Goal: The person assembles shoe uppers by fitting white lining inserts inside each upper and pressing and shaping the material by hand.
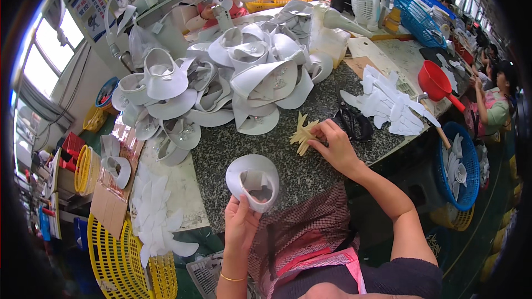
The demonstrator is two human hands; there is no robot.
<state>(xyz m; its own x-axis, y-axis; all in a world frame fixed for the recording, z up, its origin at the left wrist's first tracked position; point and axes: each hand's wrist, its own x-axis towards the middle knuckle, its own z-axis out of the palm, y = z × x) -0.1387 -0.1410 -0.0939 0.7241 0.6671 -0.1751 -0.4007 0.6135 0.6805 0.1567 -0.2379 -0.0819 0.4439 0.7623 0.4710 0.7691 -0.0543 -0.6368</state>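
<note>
Near the front edge of the speckled stone tabletop (221, 149), my left hand (240, 228) grips a white shoe upper (247, 170) by its lower rim. The upper is curved round, its opening facing me. To the right, my right hand (336, 147) has thumb and fingertips closed on the pale yellow strips (301, 134), which lie in a small fanned bunch on the stone. How many of them it pinches cannot be made out. Beyond both hands rises a big heap of similar white shoe uppers (263, 80), some with clear shiny bits on them.
Right of the strips lies a dark bundle (354, 124), then stacked flat white pieces (390, 99) and a red scoop (435, 80). More white pieces (149, 205) cover the left side. Yellow baskets (113, 260) and a blue basket (460, 166) flank the table. Other people work across and rightward.
</note>
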